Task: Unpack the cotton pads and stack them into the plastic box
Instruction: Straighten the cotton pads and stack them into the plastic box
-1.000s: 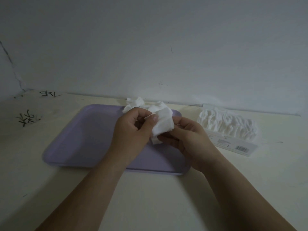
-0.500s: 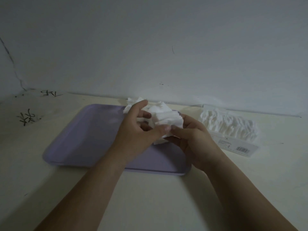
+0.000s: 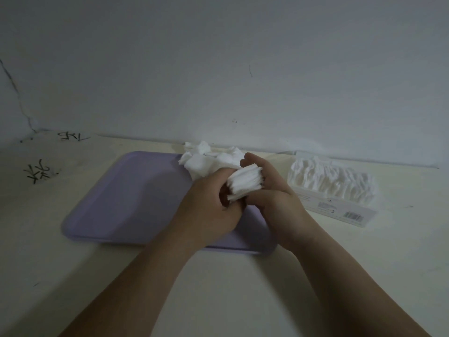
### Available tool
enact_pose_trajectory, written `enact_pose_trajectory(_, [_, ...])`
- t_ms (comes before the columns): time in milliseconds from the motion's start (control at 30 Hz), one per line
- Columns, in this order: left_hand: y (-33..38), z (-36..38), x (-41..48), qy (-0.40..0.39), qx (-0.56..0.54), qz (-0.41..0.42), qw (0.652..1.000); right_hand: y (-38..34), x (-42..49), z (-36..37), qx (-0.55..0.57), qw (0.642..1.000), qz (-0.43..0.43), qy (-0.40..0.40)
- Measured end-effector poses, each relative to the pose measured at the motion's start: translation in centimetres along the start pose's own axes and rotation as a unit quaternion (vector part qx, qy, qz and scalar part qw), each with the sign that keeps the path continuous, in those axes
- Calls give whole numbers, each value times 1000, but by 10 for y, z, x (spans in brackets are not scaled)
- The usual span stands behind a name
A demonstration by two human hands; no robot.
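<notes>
A stack of white cotton pads (image 3: 245, 182) is squeezed edge-up between my two hands above the right part of a purple tray (image 3: 126, 195). My left hand (image 3: 209, 207) grips the stack from the left and below. My right hand (image 3: 274, 198) wraps it from the right, thumb over the top. Behind my hands a loose heap of cotton pads (image 3: 206, 158) lies at the tray's far edge. A clear box (image 3: 332, 190) with a barcode label, packed with upright cotton pads, stands on the table to the right.
The cream table (image 3: 243, 288) runs up to a pale wall (image 3: 218, 69). Black scribbles (image 3: 40, 171) mark the table at the far left. A crack runs down the wall at the left corner.
The pads in my hands went from a loose crumpled bunch to a compact stack turned on edge. Both hands closed tighter around it and shifted slightly right.
</notes>
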State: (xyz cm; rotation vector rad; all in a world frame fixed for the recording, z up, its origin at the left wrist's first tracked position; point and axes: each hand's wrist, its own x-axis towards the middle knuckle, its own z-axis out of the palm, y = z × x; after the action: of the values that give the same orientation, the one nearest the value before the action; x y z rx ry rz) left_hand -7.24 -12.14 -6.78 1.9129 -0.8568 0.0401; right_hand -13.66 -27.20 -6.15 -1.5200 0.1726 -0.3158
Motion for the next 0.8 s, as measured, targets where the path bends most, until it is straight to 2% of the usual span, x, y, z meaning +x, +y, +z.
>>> enact_pose_trajectory(67, [0, 2, -1, -9, 56, 11, 998, 0, -2, 1, -29, 1000, 3, -11])
enact_pose_trajectory(133, [1, 2, 0, -3, 49, 11, 999, -3, -2, 2, -31, 1000, 7, -3])
enact_pose_trajectory(300, [0, -2, 5, 35, -130, -59, 989, -7, -1, 1, 31, 999, 12, 10])
enact_pose_trajectory(367, [-1, -2, 6, 56, -145, -76, 985, -7, -2, 2, 42, 999, 17, 8])
enact_pose_trajectory(500, [0, -3, 6, 91, -148, -62, 983, -8, -3, 4, 19, 999, 13, 26])
enact_pose_trajectory(700, [3, 2, 2, 42, -176, -26, 983, -7, -5, 5, -7, 1000, 24, 3])
enact_pose_trajectory(800, [4, 0, 2, 74, -165, -4, 984, -6, -3, 4, 9, 1000, 22, 19])
